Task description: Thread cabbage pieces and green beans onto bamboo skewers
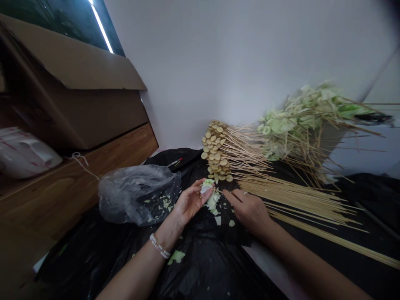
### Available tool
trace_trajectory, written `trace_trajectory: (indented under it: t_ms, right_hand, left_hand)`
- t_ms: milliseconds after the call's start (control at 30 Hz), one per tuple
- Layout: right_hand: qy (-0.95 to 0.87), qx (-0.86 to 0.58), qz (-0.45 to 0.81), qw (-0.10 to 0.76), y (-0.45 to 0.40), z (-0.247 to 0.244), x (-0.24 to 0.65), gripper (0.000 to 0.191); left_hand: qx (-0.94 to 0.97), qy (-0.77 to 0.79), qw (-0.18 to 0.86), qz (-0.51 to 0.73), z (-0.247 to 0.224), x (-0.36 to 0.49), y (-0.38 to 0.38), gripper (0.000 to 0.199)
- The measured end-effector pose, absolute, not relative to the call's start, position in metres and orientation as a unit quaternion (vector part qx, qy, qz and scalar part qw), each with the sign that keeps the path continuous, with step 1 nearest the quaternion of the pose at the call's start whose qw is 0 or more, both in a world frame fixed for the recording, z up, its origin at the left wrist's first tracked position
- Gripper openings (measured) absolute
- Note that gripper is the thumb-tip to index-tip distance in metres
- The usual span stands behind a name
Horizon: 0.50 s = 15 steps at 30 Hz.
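My left hand (pixel 189 202), with a beaded bracelet at the wrist, pinches folded cabbage leaf (pixel 206 185) between thumb and fingers. My right hand (pixel 250 208) is closed on a thin wooden skewer (pixel 218 191), whose far end reaches the leaf. More cabbage pieces (pixel 213 201) lie just below, on the black plastic sheet (pixel 200 254). Beyond my hands, skewered round slices (pixel 216 154) are stacked with their sticks pointing right. Bare skewers (pixel 300 196) lie in a bundle to the right.
Skewered cabbage (pixel 296 121) is heaped at the back right. A clear plastic bag (pixel 131 193) lies left of my hands, near a red-tipped pen (pixel 175 162). An open cardboard box (pixel 100 112) stands at the left, against a pale wall (pixel 212 62).
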State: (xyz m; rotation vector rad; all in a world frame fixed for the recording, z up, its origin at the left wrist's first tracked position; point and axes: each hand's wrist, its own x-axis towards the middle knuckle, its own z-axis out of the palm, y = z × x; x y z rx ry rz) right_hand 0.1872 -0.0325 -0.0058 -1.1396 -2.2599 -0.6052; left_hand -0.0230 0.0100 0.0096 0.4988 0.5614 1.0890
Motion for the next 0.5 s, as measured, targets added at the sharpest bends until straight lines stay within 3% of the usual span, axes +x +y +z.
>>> trace_trajectory:
  t_ms: [500]
  right_hand:
    - [-0.832,-0.448,-0.204,0.256,-0.0332,-0.0118,0.1855,0.035]
  left_hand:
    - [0.248,0.299,0.763,0.516,0.0141,-0.0188,0.0059,0.039]
